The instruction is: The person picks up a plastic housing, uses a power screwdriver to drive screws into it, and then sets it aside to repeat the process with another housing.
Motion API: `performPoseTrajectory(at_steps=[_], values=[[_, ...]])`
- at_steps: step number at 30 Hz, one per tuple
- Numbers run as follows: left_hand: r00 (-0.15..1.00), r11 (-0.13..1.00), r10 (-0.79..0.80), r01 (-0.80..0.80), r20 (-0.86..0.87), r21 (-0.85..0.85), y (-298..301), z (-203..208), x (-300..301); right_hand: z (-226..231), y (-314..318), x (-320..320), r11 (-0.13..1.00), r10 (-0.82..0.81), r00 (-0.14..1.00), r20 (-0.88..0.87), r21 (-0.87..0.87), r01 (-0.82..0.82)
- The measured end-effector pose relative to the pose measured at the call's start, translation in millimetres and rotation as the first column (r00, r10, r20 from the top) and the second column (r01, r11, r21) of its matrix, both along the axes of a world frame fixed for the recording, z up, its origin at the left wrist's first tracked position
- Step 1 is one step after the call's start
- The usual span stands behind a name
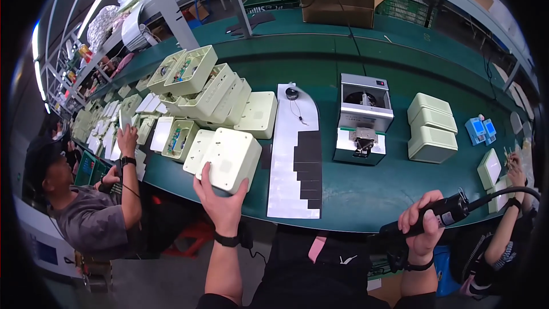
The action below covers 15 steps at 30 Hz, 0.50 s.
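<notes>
Left fingers [206, 173] grip a box [235, 160]; right fingers [407, 218] hold a tool [448, 212]. Three closed boxes [433, 131] appear finished; open boxes [194, 86], stacked at left, appear outstanding.

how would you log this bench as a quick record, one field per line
left hand: grips the near end of a pale box
right hand: wrapped around a black handheld tool
surface: green table
left side: stacked open boxes, some with parts inside
middle: white sheet bearing black pieces
right of sheet: silver and black machine, then a pale box stack
nearby people: one at left, another at right
</notes>
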<state>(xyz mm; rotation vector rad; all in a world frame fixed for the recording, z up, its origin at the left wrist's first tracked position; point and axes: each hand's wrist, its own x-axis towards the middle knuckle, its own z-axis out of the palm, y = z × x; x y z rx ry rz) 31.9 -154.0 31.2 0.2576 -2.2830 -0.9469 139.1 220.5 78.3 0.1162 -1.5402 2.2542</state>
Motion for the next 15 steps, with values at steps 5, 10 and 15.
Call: performPoseTrajectory(at_steps=[5, 10, 15], values=[[0.920, 0.919, -0.385, 0.375, -0.070, -0.122, 17, 17, 22, 13, 11, 3, 0.992, -0.109, 0.994, 0.012, 0.063, 0.108], [0.462, 0.459, -0.887, 0.879, -0.007, -0.132, 77, 16, 1, 36, 16, -21, 0.982, -0.180, 0.981, -0.069, 0.052, 0.184], [0.289, 0.287, -0.935, 0.957, 0.204, -0.040, 114, -1, -22, 60, -4, -61, 0.976, -0.164, 0.976, -0.141, 0.123, 0.182]])
